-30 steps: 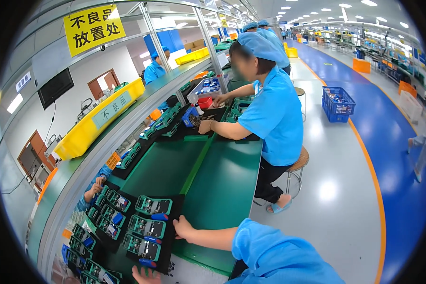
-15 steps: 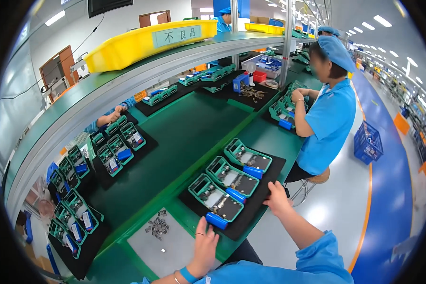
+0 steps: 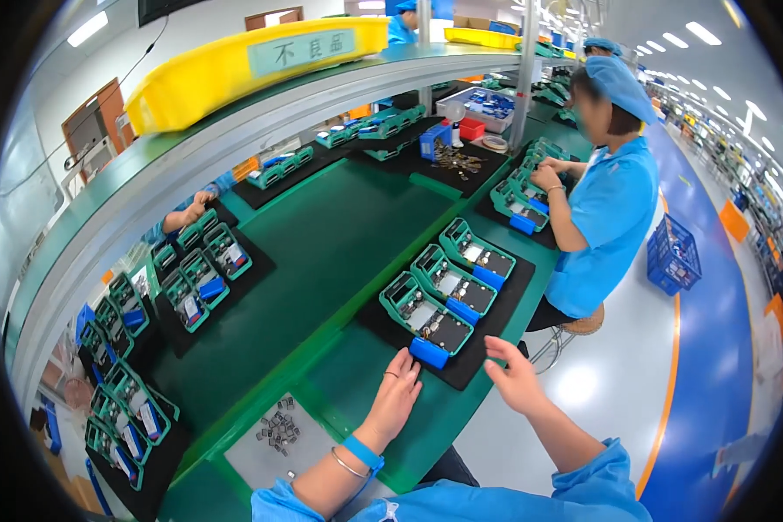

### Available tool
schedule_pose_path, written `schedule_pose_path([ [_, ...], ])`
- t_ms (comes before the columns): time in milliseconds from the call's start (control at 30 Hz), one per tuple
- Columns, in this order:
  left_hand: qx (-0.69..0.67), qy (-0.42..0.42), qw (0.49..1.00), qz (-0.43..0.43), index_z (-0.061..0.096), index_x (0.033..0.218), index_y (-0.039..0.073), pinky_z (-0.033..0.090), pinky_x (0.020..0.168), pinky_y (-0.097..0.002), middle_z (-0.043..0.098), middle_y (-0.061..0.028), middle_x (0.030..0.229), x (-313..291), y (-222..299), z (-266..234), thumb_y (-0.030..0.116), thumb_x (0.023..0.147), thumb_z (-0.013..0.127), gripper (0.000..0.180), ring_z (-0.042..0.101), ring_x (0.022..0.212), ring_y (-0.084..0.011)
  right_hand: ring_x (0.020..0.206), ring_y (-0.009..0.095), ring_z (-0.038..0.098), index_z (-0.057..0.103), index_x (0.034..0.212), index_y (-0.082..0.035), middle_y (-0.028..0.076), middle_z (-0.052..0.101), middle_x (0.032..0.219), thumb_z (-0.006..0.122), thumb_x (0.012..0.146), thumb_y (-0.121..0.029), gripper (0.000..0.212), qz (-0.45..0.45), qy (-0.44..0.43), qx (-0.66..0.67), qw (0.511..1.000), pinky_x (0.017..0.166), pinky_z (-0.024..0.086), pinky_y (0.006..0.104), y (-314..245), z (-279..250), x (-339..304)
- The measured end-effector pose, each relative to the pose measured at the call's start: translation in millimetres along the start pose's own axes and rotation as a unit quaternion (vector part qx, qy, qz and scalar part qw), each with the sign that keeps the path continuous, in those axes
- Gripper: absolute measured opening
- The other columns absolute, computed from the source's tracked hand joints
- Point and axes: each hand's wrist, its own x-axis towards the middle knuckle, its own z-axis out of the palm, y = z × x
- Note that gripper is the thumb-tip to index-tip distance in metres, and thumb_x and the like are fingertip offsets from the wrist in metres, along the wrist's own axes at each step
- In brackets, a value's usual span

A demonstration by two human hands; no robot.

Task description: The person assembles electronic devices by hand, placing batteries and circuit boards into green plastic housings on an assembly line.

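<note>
With the left hand (image 3: 398, 393) and right hand (image 3: 511, 376) both open and empty, the rigid, likely light mat (image 3: 487, 344) of loose jigs (image 3: 426, 315) is best gripped level at its near edge.

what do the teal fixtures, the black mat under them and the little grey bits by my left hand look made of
Teal fixtures: likely moulded plastic, uniform colour with a slight sheen. Black mat: probably rubber or foam sheet, thin, flat, matte. Small grey parts: seemingly metal, dull silvery grey, too small to be sure. They lie on a pale tray, maybe plastic.
</note>
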Motion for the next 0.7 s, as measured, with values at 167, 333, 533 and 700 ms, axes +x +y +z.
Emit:
schedule_pose_path([
  [167, 0.031, 0.041, 0.999, -0.010, 0.020, 0.160, 0.018, 0.018, 0.121, -0.0456, 0.023, -0.0123, 0.165, -3, 6, -19, 0.031, 0.097, 0.054, 0.073, 0.027, 0.150, -0.0257, 0.110, 0.035, 0.060, 0.065, 0.116, -0.006, 0.014, 0.065, 0.111, 0.069, 0.084, -0.013, 0.033, -0.288, -0.065, -0.138, 0.946, 0.095, 0.049, 0.0453, -28, 62, 3],
  [333, 0.173, 0.098, 0.977, 0.073, 0.030, 0.152, 0.002, 0.036, 0.115, -0.0421, 0.039, -0.0214, 0.153, -8, 12, -60, 0.016, 0.098, 0.057, 0.062, 0.043, 0.138, -0.0295, 0.105, 0.032, 0.057, 0.059, 0.111, -0.004, 0.011, 0.057, 0.119, 0.060, 0.090, -0.013, 0.023, -0.346, -0.194, -0.126, 0.909, 0.090, 0.049, 0.0414, -23, 135, -22],
  [533, 0.376, 0.088, 0.911, 0.145, 0.032, 0.153, 0.001, 0.034, 0.116, -0.0393, 0.041, -0.0192, 0.152, -91, 105, -51, 0.001, 0.098, 0.055, 0.060, 0.043, 0.139, -0.0275, 0.117, 0.031, 0.054, 0.053, 0.131, -0.006, 0.012, 0.052, 0.129, 0.058, 0.096, -0.018, 0.038, -0.299, -0.212, -0.194, 0.910, 0.098, 0.046, 0.0415, -12, 153, -28],
  [700, 0.391, 0.198, 0.877, 0.197, 0.035, 0.150, 0.001, 0.033, 0.116, -0.0388, 0.045, -0.0170, 0.151, -134, 150, -129, 0.003, 0.098, 0.057, 0.057, 0.045, 0.138, -0.0259, 0.121, 0.030, 0.052, 0.054, 0.131, -0.006, 0.012, 0.051, 0.132, 0.057, 0.096, -0.017, 0.037, -0.271, -0.267, -0.187, 0.905, 0.100, 0.045, 0.0420, -17, 152, -20],
])
